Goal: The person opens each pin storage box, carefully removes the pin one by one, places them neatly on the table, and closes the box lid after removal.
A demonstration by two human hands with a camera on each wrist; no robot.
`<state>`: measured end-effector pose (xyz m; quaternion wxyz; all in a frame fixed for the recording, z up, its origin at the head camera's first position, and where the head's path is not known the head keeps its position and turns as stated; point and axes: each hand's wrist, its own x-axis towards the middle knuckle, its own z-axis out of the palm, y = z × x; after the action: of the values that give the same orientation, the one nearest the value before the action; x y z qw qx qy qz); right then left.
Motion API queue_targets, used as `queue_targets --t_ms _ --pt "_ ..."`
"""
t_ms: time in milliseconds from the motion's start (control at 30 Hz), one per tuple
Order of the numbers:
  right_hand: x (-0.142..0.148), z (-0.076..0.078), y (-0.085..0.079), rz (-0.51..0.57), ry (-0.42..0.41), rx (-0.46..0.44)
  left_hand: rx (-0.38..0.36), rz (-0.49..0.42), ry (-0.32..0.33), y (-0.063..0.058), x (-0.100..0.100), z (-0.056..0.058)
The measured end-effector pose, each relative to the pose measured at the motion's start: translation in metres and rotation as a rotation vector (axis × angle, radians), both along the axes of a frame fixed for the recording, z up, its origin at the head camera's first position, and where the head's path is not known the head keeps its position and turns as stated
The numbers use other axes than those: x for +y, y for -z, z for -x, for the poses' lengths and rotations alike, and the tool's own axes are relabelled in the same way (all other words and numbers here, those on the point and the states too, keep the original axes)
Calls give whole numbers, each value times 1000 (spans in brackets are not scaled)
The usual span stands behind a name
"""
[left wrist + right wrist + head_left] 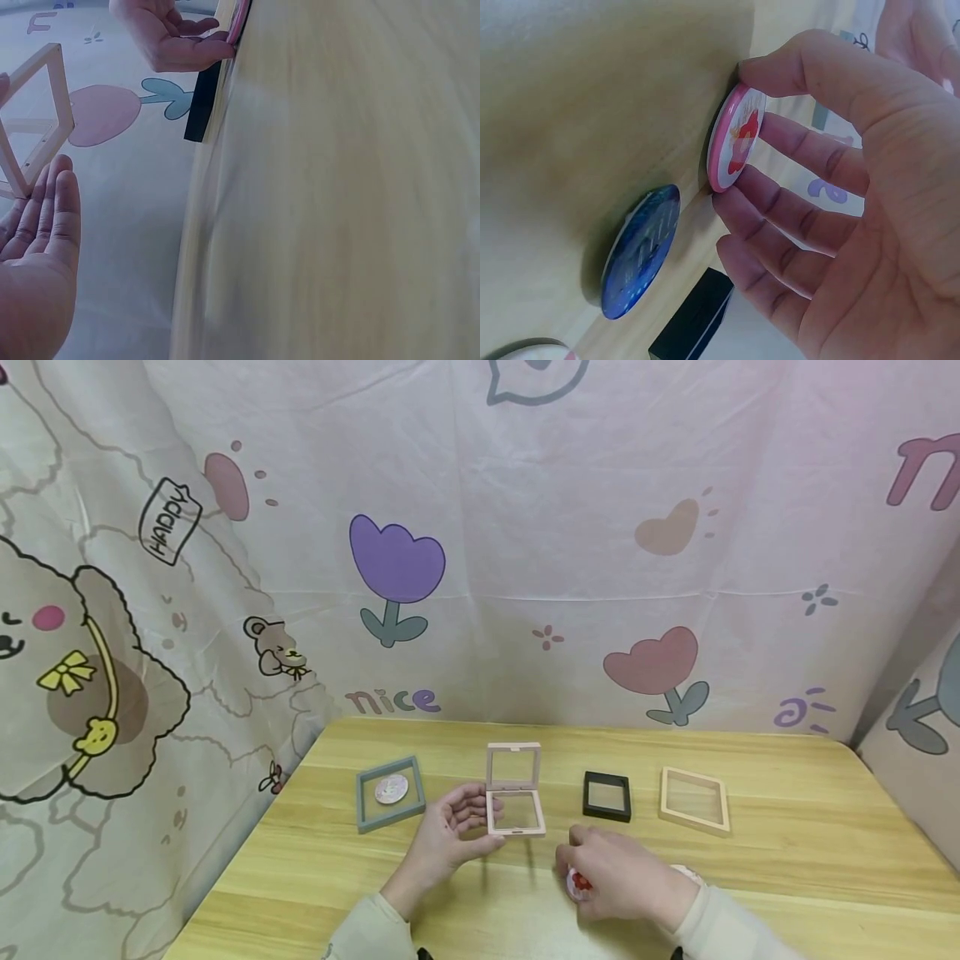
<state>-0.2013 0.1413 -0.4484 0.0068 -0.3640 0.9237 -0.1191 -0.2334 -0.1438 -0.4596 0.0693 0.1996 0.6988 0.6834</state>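
Observation:
A pale pink display frame (513, 789), hinged and unfolded into two windows, is raised above the table by my left hand (450, 835). The thumb lies at its lower front edge and the fingers reach behind its left side. In the right wrist view, my right hand (626, 872) pinches a round badge (739, 139) with a pink rim and a red figure, thumb on one edge and fingertips on the other. That badge is tilted, close over the wooden table. Beside it lies a blue round badge (641, 251), hidden under the right hand in the head view.
A grey-blue frame (362, 806) with a pale round badge (392, 789) inside stands at the left. Behind the right hand are a black frame (607, 814) and a cream frame (693, 822). Another pale badge (686, 873) shows by the right wrist. Printed cloth (510, 677) hangs behind the table.

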Motion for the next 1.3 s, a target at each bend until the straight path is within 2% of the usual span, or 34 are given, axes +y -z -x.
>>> queue_targets --t_ms 233,367,500,667,800,1000,1133,1300 --pt "-1 -1 1 -29 -12 53 -2 -1 5 -1 1 -2" --pt "1 -1 -1 -19 -15 28 -3 -4 10 -2 2 -4" --pt "5 2 -12 65 -31 -28 8 4 18 -2 4 -4" --pt "15 14 -35 233 11 -81 25 9 31 -3 6 -6" --pt "20 24 -53 436 81 -157 27 5 41 -5 9 -7" --pt "20 32 -73 648 154 -395 23 16 56 -9 15 -12" --pt "16 35 -79 730 174 -535 25 21 69 -10 19 -15" --pt "13 35 -82 741 169 -568 39 5 94 -11 22 -19"
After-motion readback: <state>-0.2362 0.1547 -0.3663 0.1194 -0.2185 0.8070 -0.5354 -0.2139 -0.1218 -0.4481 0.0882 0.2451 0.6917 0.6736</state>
